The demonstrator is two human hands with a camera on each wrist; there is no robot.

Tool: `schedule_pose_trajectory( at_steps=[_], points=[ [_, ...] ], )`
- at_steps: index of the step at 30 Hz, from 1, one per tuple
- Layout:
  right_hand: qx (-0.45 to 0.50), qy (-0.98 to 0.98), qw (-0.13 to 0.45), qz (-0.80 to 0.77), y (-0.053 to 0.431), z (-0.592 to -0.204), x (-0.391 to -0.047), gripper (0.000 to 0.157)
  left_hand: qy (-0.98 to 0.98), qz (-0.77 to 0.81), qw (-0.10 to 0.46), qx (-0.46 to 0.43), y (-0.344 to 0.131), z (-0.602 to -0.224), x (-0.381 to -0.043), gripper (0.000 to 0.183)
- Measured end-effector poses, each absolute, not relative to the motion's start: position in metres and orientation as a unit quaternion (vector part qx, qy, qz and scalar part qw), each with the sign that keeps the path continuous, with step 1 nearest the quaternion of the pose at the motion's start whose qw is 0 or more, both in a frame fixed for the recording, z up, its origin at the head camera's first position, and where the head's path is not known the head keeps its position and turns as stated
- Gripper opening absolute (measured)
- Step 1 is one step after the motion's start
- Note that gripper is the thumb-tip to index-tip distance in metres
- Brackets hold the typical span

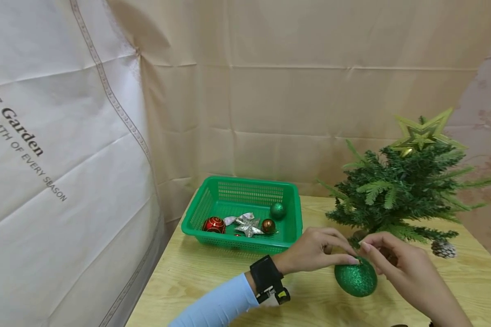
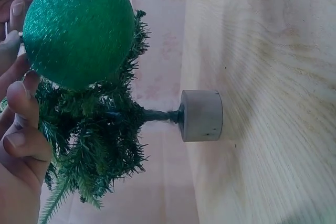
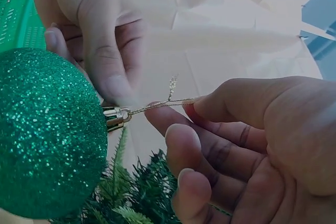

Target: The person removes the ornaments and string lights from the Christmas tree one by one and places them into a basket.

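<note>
On the table, a green basket is holding a red ball, a silver star, a brown ball and a small green ball. Next, my left hand is pinching the gold cap of a large green glitter ball, which is hanging above the tabletop. My right hand is pinching its gold cord between thumb and forefinger, the other fingers curling loosely. Behind, a small tree is standing, wearing a gold star; a pine cone is hanging low.
</note>
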State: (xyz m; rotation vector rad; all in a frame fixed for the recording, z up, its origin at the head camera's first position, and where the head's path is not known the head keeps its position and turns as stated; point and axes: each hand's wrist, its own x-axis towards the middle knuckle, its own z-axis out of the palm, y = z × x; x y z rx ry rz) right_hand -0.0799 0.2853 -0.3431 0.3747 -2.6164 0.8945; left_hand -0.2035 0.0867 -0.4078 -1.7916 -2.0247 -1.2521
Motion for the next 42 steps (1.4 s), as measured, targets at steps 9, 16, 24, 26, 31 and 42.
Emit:
schedule_pose_trajectory(
  at_steps=[9,16,24,26,31,42],
  points=[
    [0.167,-0.916,0.191,0.311,0.277,-0.344,-0.088,0.013,-0.673,-0.435,0.082,-0.593,0.082,-0.408,-0.206,0.018],
    [0.174,-0.912,0.199,0.312,0.273,-0.346,-0.092,0.013,-0.679,-0.430,0.104,-0.586,0.081,-0.408,-0.208,0.017],
    [0.154,-0.913,0.199,0.321,0.270,-0.349,-0.095,0.010,-0.686,-0.410,0.145,-0.583,0.081,-0.411,-0.210,0.014],
    [0.146,-0.914,0.200,0.322,0.270,-0.351,-0.096,0.010,-0.688,-0.410,0.152,-0.580,0.080,-0.413,-0.210,0.012],
    [0.124,-0.915,0.208,0.323,0.270,-0.353,-0.097,0.009,-0.690,-0.421,0.160,-0.567,0.075,-0.416,-0.213,0.009],
    [0.099,-0.924,0.174,0.327,0.273,-0.360,-0.101,0.011,-0.683,-0.469,0.160,-0.537,0.058,-0.418,-0.218,0.009]
  ],
)
